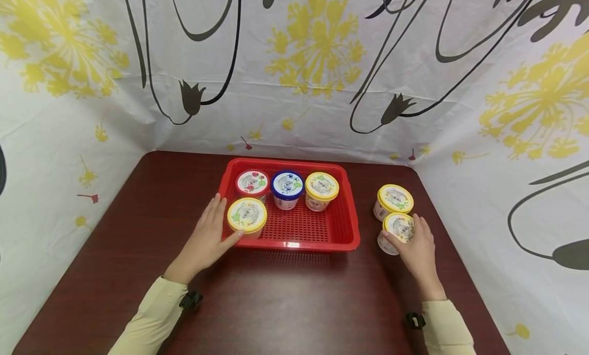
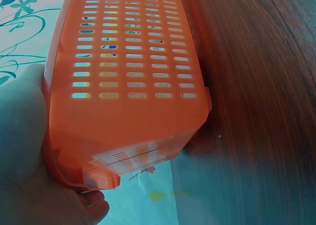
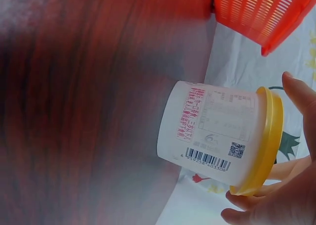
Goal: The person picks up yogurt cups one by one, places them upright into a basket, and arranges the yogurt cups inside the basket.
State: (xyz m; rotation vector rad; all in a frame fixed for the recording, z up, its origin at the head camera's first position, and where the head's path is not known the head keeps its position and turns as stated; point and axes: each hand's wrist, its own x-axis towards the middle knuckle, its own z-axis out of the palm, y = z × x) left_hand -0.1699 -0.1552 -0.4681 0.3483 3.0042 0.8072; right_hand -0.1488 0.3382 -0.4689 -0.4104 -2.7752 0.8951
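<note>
Around the yellow-lidded cup (image 1: 398,227) at the right, my right hand (image 1: 420,247) has its thumb on one side of the lid and its fingers on the other. That cup's printed side (image 3: 212,131) and barcode face the right wrist camera. Just behind it stands another yellow-lidded cup (image 1: 395,198). At the front left corner of the red basket (image 1: 342,242), my left hand (image 1: 207,240) lies with fingers fairly straight along the rim and thumb over the front edge. Its thumb tip is right by the yellow-lidded cup (image 1: 247,215) inside that corner.
Along the basket's back row stand a red-lidded cup (image 1: 252,182), a blue-lidded cup (image 1: 287,187) and another yellow-lidded cup (image 1: 321,189). The dark wooden table (image 1: 285,304) meets a patterned cloth (image 1: 294,125) at the back and both sides.
</note>
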